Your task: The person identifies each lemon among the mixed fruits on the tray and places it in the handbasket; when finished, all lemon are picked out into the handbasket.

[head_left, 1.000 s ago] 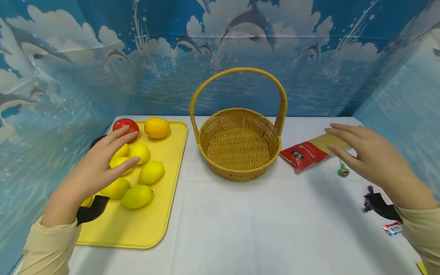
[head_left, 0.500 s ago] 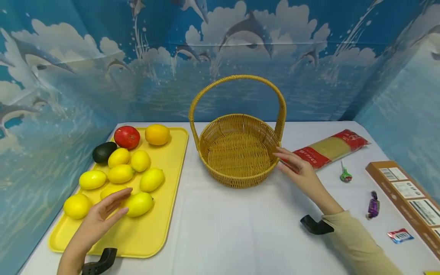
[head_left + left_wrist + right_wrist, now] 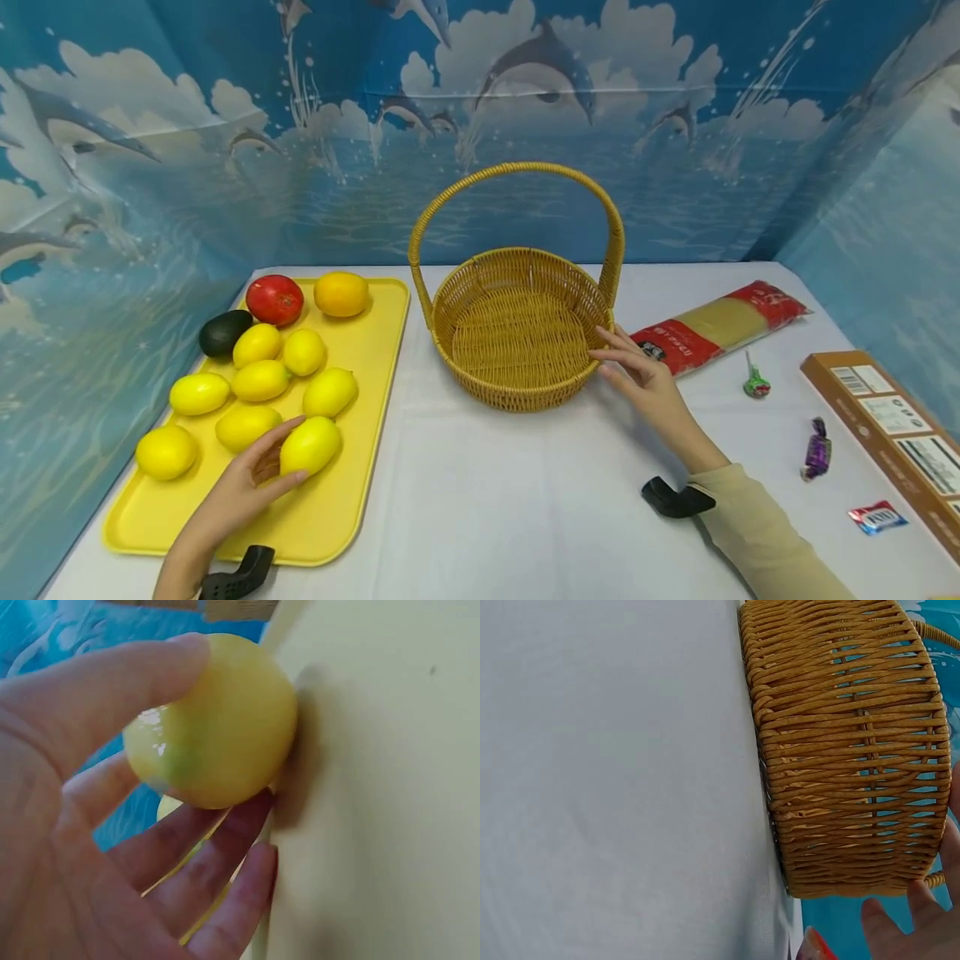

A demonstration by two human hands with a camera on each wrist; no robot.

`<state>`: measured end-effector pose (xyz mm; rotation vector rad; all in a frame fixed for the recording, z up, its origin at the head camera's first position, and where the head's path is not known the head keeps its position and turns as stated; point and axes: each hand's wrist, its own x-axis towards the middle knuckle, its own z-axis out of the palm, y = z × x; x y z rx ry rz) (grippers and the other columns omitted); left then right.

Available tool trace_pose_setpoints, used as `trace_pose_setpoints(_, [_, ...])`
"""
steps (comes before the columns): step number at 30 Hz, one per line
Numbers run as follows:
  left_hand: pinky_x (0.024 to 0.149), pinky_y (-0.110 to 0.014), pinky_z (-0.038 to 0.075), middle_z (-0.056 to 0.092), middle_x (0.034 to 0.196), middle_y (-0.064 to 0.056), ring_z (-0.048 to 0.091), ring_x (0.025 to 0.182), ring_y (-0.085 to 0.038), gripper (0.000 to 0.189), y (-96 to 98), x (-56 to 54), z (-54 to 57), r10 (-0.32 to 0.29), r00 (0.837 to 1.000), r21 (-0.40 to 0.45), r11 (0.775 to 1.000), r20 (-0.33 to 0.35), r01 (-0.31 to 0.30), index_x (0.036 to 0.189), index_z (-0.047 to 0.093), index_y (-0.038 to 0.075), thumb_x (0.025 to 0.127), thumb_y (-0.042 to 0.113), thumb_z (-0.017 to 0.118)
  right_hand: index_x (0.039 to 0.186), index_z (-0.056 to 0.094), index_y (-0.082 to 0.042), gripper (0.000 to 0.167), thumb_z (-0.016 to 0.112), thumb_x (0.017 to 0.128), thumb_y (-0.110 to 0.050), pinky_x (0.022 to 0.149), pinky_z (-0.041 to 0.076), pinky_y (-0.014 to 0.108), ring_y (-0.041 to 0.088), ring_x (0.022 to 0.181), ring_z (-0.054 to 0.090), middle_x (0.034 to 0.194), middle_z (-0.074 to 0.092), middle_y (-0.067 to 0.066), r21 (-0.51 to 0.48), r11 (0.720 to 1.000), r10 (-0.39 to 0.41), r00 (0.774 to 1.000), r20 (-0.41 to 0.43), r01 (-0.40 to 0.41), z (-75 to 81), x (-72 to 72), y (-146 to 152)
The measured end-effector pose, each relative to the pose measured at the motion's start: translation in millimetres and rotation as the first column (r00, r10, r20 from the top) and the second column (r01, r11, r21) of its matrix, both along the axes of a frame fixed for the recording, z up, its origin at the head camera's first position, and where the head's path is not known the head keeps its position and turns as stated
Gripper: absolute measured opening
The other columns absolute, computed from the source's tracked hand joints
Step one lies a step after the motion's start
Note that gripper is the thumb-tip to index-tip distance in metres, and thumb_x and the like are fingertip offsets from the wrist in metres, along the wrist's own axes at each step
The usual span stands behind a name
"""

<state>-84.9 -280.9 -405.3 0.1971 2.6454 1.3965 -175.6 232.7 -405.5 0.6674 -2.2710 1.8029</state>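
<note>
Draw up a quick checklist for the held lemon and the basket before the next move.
1. Left grip curled round the lemon: ok.
2. Lemon fully clear of the yellow tray: cannot tell.
3. Right grip at the rim of the basket: ok.
4. Right grip firmly holding that rim: cannot tell.
5. Basket upright, handle up: ok.
6. Lemon inside basket: not ok, it is over at the tray.

Basket [image 3: 847, 750] at 2 o'clock, white cloth [image 3: 615, 780] at 9. Right hand [image 3: 928, 928] at 4, seemingly touching basket. Red bit [image 3: 821, 946] at 5.
</note>
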Motion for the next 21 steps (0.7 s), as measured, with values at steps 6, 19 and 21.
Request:
trace_pose_setpoints(6, [0.081, -0.036, 0.050, 0.046, 0.133, -0.017, 0.053, 0.108, -0.032, 0.069, 30.9, -10.9, 10.7, 0.036, 0.999, -0.049, 0.998, -0.028, -0.037, 0.140, 0.042, 0.013, 0.081, 0.027, 0.075, 0.116, 0.060, 0.009, 0.026, 0.055, 0.091, 0.007, 0.104, 0.024, 0.019, 0.019, 0.139, 0.013, 0.143, 0.037, 0.018, -0.012, 1.000, -0.005, 1.000, -0.017, 0.004, 0.7, 1.2, -1.1])
trace_pose_setpoints(19, [0.091, -0.043, 0.044, 0.042, 0.136, -0.001, 0.049, 0.115, -0.022, 0.062, 187.2, -119.7, 87.3, -0.313, 0.948, 0.388, 0.869, -0.048, 0.307, 0.142, 0.039, 0.023, 0.088, 0.024, 0.068, 0.113, 0.059, 0.012, 0.023, 0.051, 0.092, 0.009, 0.101, 0.026, 0.016, 0.025, 0.138, 0.016, 0.140, 0.037, 0.025, -0.006, 1.000, -0.029, 0.999, -0.035, 0.029, 10.9, 8.7, -4.5])
trace_pose_setpoints(21, [0.092, -0.043, 0.044, 0.043, 0.134, -0.002, 0.050, 0.113, -0.021, 0.062, 216.9, -142.0, 82.0, -0.334, 0.942, 0.372, 0.874, -0.004, 0.312, 0.142, 0.039, 0.021, 0.088, 0.022, 0.068, 0.112, 0.058, 0.014, 0.022, 0.050, 0.092, 0.011, 0.102, 0.026, 0.016, 0.031, 0.138, 0.015, 0.140, 0.036, 0.027, -0.016, 1.000, -0.019, 0.999, -0.036, 0.018, 9.7, 9.0, -6.1])
